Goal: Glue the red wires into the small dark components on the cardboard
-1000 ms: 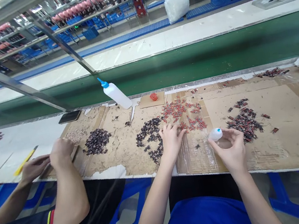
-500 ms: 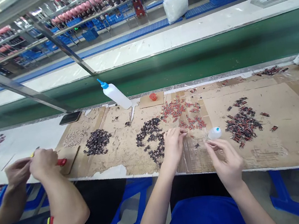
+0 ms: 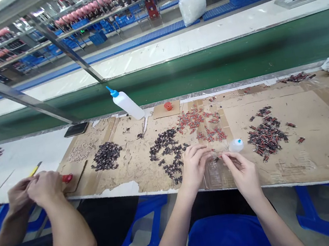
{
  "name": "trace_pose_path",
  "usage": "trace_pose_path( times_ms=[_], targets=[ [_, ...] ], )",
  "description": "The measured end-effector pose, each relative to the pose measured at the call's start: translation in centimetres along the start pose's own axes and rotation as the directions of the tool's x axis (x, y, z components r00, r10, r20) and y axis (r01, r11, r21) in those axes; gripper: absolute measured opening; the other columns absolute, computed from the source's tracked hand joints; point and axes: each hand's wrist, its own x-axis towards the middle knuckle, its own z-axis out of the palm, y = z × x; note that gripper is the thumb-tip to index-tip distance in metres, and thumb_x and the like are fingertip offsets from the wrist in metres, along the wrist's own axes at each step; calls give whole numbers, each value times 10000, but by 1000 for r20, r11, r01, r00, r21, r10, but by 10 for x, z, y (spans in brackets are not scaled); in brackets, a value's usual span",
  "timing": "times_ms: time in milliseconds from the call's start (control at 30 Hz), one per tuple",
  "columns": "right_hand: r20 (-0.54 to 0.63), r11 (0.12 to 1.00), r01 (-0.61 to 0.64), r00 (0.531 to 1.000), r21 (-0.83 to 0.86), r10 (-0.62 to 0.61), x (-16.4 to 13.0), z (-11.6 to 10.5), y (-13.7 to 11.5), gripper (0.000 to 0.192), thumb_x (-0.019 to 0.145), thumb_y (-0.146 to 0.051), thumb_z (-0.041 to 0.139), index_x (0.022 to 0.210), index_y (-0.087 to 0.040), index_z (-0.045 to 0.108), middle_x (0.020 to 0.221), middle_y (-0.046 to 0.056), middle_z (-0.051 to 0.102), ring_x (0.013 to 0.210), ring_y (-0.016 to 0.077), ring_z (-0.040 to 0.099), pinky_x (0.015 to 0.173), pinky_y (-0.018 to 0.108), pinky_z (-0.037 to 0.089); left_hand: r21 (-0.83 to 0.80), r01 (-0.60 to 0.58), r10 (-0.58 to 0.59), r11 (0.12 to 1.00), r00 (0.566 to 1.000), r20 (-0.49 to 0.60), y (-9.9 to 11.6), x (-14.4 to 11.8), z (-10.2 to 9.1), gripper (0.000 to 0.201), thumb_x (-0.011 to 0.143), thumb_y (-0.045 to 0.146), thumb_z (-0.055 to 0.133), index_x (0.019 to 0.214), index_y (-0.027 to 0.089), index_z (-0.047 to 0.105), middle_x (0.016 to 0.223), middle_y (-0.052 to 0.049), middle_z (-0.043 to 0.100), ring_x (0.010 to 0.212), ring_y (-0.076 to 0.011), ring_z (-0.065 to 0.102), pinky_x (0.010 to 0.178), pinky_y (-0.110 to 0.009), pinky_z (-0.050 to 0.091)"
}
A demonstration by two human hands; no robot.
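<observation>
We see our left hand [image 3: 194, 164] and our right hand [image 3: 242, 173] brought close together over the front edge of the tabletop [image 3: 316, 155], forearms reaching up from our lap and wrists bent slightly inward. The fingertips of both hands meet around a tiny part [image 3: 218, 157] that is too small to make out. The left grip looks pinched together at thumb and forefinger, the other fingers curled loosely; the right grip is also pinched, thumb and forefinger pointing left toward the other hand. We cannot tell which hand truly bears the part.

The small white bottle with the blue tip [image 3: 236, 145] lies on the tabletop just beyond our right fingertips, free of the hand. The pile of dark parts [image 3: 167, 150] lies just left of our left hand, the pile of red parts [image 3: 203, 126] beyond it, and another pile of dark and red parts [image 3: 265, 135] to the right of the bottle.

A second ago our right hand held that small bottle, and our left hand rested flat by the red parts; half a second ago the bottle was already down and the hands stood further apart. Now they have closed in on each other.

At the far left a co-worker's hands [image 3: 34, 190] have drawn nearer their own body.
</observation>
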Motion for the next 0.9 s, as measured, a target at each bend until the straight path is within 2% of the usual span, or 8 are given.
trace_pose_path(
  times_ms=[167,300,500,700,900],
  targets=[
    [-50,998,-39,998,-39,37,-3,-9,10,366,762,-520,676,859,-175,748,888,103,750,777,253,720,766,415,603,157,54,-56,986,998,6,2,-12,21,117,810,244,719,926,252,719,960,-34,721,984,-224,586,917,-415,399],
    [-53,997,-18,998,-76,14,-4,-8,11,382,769,-531,659,880,-178,758,964,118,741,814,253,716,764,397,603,162,79,-79,984,997,-3,3,-16,32,95,842,177,669,897,230,726,1014,-56,708,1016,-237,559,871,-401,418],
    [-39,998,-60,997,-6,59,-6,-3,10,381,754,-542,674,855,-180,738,892,108,751,792,248,723,763,393,606,-50,132,-130,990,991,43,7,-16,28,125,855,137,633,871,231,713,906,-35,727,925,-211,610,843,-374,453],
    [-15,985,-139,990,104,141,-9,-1,5,400,712,-559,710,827,-176,720,839,102,758,766,243,734,794,408,604,-330,214,-213,920,976,38,12,-21,25,83,851,214,643,862,209,725,883,-55,730,889,-199,655,832,-336,504],
    [-40,981,-129,990,146,136,-11,1,-1,404,685,-564,734,779,-172,705,792,94,753,697,218,726,764,386,610,-427,269,-285,863,958,27,19,-24,22,63,820,213,671,830,196,731,851,-55,733,853,-198,666,825,-334,516]
  ],
)
